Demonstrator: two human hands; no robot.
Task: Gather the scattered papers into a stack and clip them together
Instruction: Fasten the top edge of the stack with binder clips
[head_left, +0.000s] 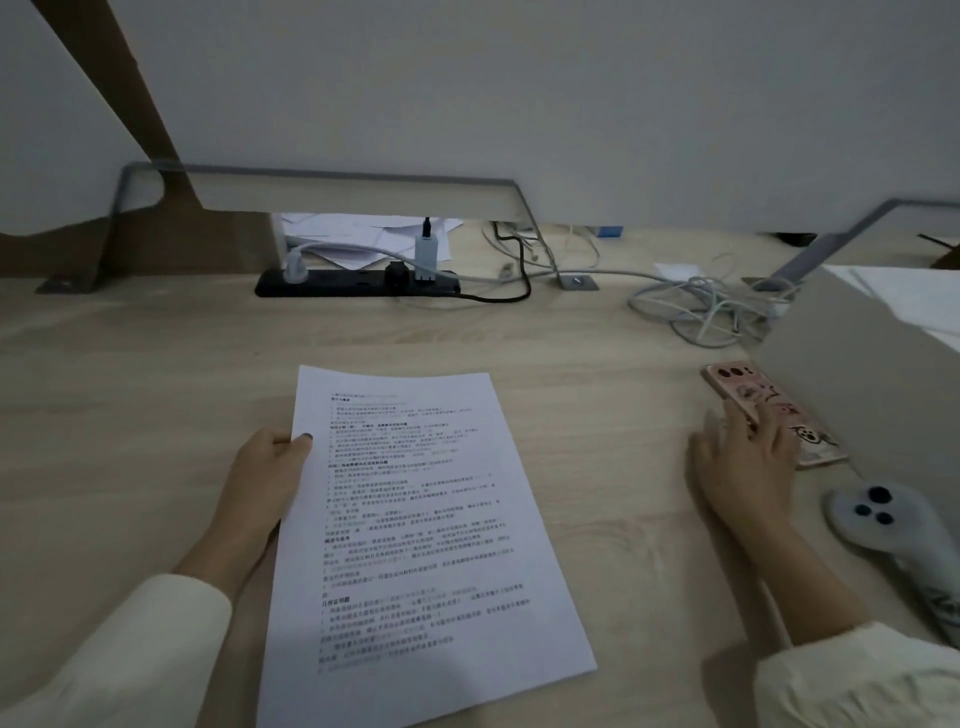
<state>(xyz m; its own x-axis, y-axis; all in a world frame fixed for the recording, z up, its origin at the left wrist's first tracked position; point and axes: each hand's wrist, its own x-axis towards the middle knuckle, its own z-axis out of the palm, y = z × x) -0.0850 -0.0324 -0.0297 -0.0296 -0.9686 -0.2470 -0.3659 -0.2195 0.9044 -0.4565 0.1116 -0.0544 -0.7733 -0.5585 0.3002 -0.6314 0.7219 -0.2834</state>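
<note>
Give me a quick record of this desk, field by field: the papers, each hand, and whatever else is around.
papers: one printed stack, centre
state: gathered, nothing fastened on the visible edges
left hand: grips the stack's left edge, thumb on top
right hand: fingers straight, touching the phone
desk: light wood
other: controller near the phone; power strip and cables at the back

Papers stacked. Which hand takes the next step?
Probably the right hand: it holds nothing, fingers resting by the phone, while the left hand pinches the left edge of the paper stack. No clip is visible.
</note>
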